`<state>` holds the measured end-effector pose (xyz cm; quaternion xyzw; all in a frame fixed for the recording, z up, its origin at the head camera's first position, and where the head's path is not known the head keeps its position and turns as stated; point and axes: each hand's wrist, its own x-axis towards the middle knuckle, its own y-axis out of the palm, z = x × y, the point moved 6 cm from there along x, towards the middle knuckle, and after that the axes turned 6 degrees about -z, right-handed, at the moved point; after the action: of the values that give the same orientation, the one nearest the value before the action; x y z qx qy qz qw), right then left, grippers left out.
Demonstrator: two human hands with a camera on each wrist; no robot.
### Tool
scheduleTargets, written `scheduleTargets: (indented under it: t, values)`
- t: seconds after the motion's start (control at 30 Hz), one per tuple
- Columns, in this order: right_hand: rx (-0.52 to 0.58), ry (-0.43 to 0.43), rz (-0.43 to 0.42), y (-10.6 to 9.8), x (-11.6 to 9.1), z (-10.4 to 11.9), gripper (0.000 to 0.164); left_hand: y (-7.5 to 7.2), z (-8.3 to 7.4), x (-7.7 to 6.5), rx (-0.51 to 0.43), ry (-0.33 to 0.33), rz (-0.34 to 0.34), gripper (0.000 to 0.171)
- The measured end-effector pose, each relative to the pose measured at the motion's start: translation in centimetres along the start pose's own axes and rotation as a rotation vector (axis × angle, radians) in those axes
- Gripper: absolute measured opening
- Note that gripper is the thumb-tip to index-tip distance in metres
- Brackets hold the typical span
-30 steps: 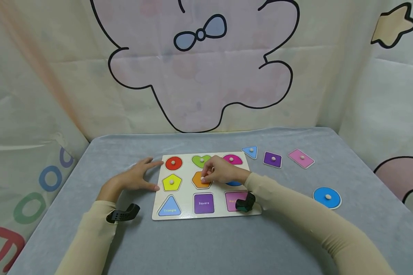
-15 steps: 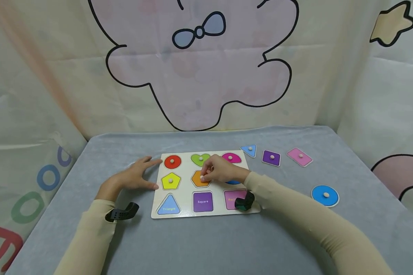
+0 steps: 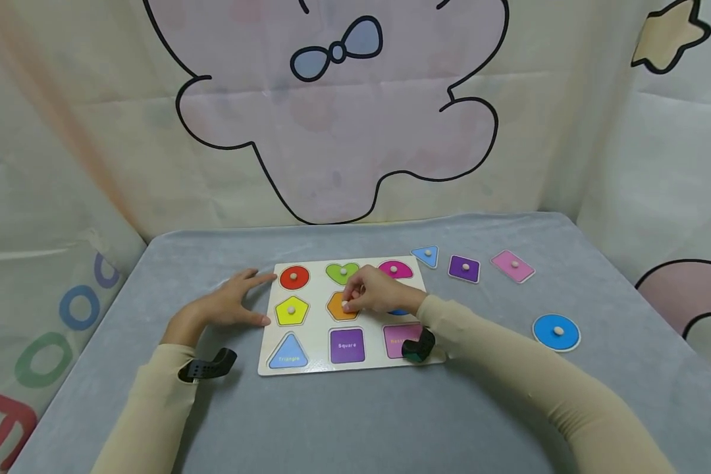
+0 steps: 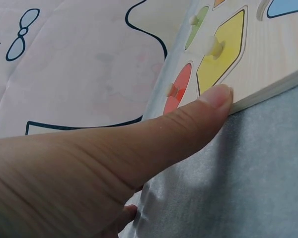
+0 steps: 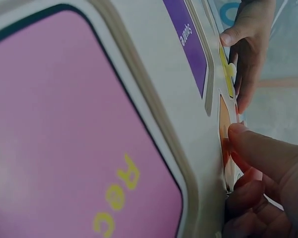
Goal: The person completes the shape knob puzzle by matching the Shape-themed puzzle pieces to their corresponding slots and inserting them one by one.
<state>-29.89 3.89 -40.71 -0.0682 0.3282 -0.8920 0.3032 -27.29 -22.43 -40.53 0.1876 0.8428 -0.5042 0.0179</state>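
My right hand (image 3: 378, 290) pinches the knob of an orange hexagon puzzle piece (image 3: 335, 305), which lies in the middle of a white wooden peg puzzle board (image 3: 316, 332). In the right wrist view, thumb and curled fingers close on that knob. My left hand (image 3: 225, 305) is spread at the board's left edge, its thumb (image 4: 188, 121) touching the rim beside the yellow pentagon piece (image 4: 223, 52). A red circle piece (image 3: 294, 277), a green heart piece (image 3: 335, 273) and a magenta semicircle piece (image 3: 398, 267) sit along the top row. My right wrist partly hides a blue shape.
Bare triangle (image 3: 288, 354), square (image 3: 347, 352) and rectangle (image 3: 393, 336) recesses form the front row. On the grey cloth to the right lie a light-blue triangle (image 3: 422, 253), a purple square (image 3: 457, 270), a pink rectangle (image 3: 506, 260) and a blue oval-looking piece (image 3: 548, 329).
The head view has shifted slightly, so everything sits a little higher and further left. Both hands keep their places on the board, and the right still pinches the hexagon's knob.
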Motion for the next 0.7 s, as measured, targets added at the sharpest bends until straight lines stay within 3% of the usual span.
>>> scheduleTargets:
  t: [0.33, 0.7]
  values:
    - [0.037, 0.021, -0.007, 0.04, -0.26, -0.13, 0.012, 0.01, 0.43, 0.20, 0.005, -0.003, 0.000, 0.097]
    - [0.047, -0.013, 0.018, -0.04, -0.56, -0.34, 0.014, 0.11, 0.33, 0.17, 0.000, -0.008, 0.001, 0.097]
